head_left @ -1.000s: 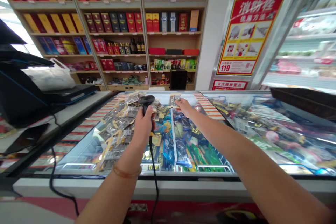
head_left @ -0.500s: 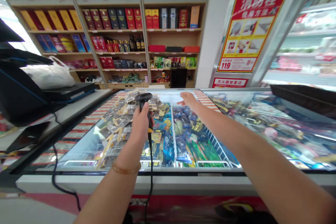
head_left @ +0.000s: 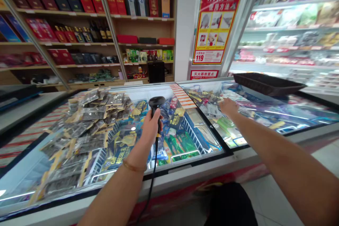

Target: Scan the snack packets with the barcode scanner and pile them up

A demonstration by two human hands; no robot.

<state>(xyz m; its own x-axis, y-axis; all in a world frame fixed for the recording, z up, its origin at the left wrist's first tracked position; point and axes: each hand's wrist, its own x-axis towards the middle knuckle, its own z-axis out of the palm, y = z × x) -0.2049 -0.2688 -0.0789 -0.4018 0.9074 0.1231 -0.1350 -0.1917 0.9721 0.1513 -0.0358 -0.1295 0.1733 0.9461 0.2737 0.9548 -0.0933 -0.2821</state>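
My left hand [head_left: 151, 125] is closed around the handle of a black barcode scanner [head_left: 156, 101], whose cable [head_left: 153, 180] hangs down past the freezer's front edge. The scanner is above the glass-topped chest freezer [head_left: 182, 169]. To its left, a big heap of small dark packets on tan cards [head_left: 87, 123] covers much of the glass. My right hand [head_left: 229, 107] reaches over the freezer's right section, fingers loosely bent and apart, with nothing visible in them. Beneath the glass, blue bags [head_left: 123, 148] and green packs [head_left: 180, 143] lie in white wire baskets.
A dark shallow tray [head_left: 267, 84] rests on the freezer's far right. Shelves with boxes and bottles [head_left: 87, 35] stand behind, beside a red fire-hydrant poster [head_left: 217, 23]. A lit open chiller [head_left: 291, 35] is at the right; a counter device [head_left: 18, 95] is at left.
The view has turned right and tilted down. My right hand has moved right, from over the middle baskets to over the right section. My left hand still holds the barcode scanner.
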